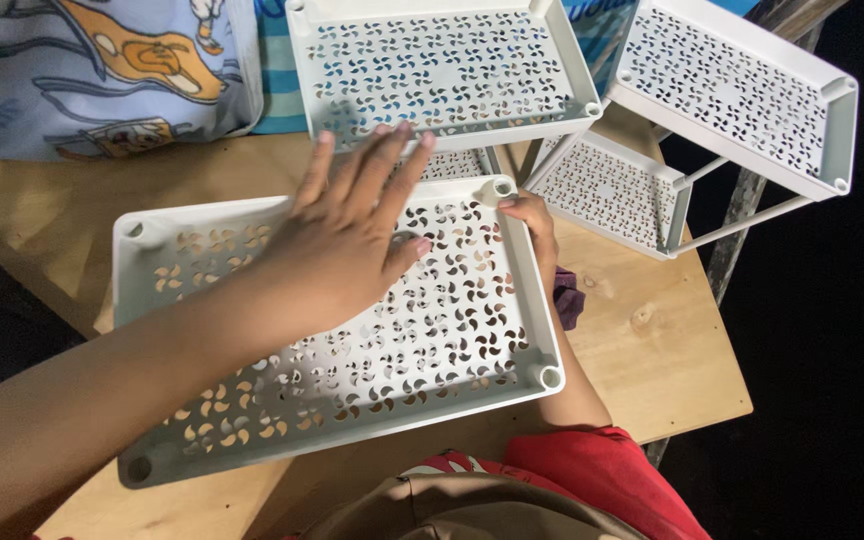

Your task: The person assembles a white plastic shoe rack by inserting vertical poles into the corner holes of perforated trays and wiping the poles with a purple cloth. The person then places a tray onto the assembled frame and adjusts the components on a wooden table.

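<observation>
A white plastic shelf tray (pixel 202 420) with pinwheel-shaped holes lies on the wooden table (pixel 652 340), its socket corners facing up. My left hand (pixel 352 240) rests flat on the tray's middle, fingers spread and pointing away from me, holding nothing. My right hand (pixel 534 225) reaches up along the tray's right side, and its fingers curl around the rim at the far right corner socket. Most of my right forearm is hidden under the tray's edge.
A second matching tray (pixel 442 70) stands just beyond the first. A joined rack of two trays on thin poles (pixel 742 110) lies tipped at the table's far right corner. A cartoon-print cloth (pixel 92 70) is at the far left. A small purple object (pixel 568 297) sits beside the tray.
</observation>
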